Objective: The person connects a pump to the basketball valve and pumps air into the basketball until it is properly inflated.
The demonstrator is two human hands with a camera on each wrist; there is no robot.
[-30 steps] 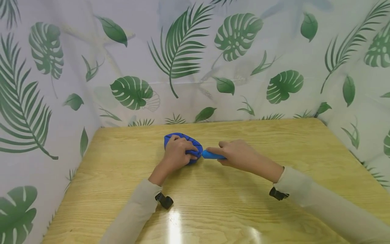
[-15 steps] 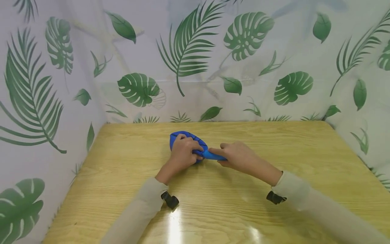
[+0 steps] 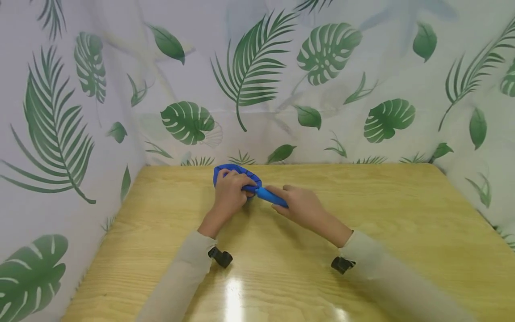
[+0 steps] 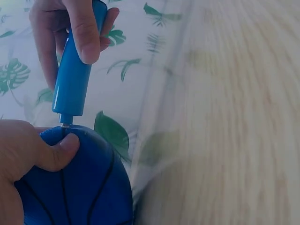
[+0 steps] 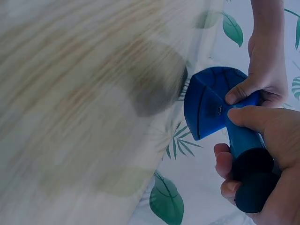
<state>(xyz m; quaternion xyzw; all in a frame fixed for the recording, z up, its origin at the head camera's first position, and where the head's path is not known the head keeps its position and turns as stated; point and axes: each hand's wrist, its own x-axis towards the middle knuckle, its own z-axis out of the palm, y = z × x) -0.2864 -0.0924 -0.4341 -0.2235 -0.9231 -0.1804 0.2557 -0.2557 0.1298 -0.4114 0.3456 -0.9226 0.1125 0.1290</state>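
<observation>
A soft, partly flat blue basketball with black lines is held by my left hand over the far part of the table, its shape dented in the right wrist view. The left thumb presses on the ball beside the spot where the pump meets it. My right hand grips a small blue hand pump, its forefinger stretched along the barrel. In the left wrist view, the nozzle end of the pump is right at the ball's top. The pump's black handle shows inside the right palm.
The wooden table reaches back to a white cloth wall printed with green leaves. Cloth also stands along the left and right sides. A black wrist camera sits under each sleeve cuff.
Both hands have shifted left and farther back over the table, taking the ball and pump along. The pump now slants more steeply down toward my right hand.
</observation>
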